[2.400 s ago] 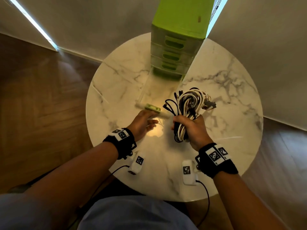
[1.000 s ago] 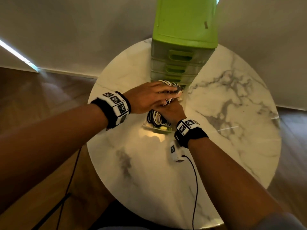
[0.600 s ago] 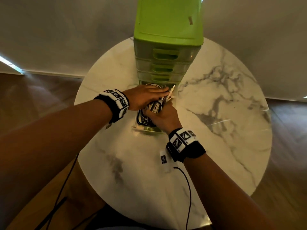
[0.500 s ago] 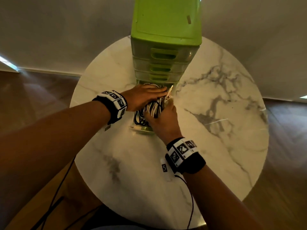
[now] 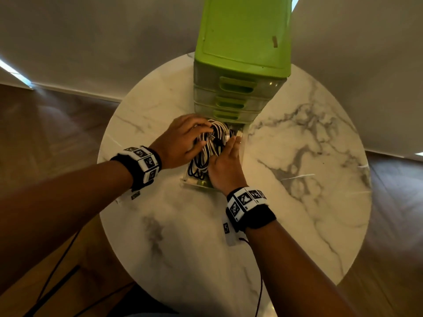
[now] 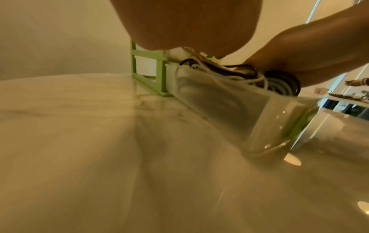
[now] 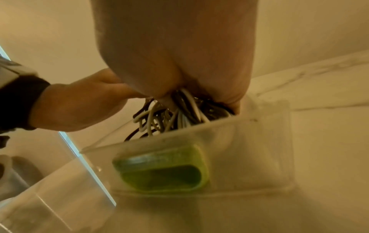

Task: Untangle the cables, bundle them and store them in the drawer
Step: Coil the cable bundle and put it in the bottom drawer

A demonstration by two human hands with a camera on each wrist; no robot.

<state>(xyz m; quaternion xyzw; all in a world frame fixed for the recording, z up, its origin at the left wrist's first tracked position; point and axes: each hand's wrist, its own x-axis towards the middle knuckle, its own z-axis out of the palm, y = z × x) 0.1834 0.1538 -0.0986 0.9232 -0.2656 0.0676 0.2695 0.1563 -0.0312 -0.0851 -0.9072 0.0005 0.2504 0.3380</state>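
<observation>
The cable bundle (image 5: 211,145), carried above the table moments earlier, now lay in the open bottom drawer (image 5: 196,182), both the left hand (image 5: 180,143) and right hand (image 5: 225,167) pressing it down with fairly straight fingers, so only closing seemingly remained

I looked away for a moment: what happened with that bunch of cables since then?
The cable bundle went from the right hand, held above the table, into the open bottom drawer. The left hand left the drawer's handle, and both hands now press the cables down. The green drawer unit stayed put.
</observation>
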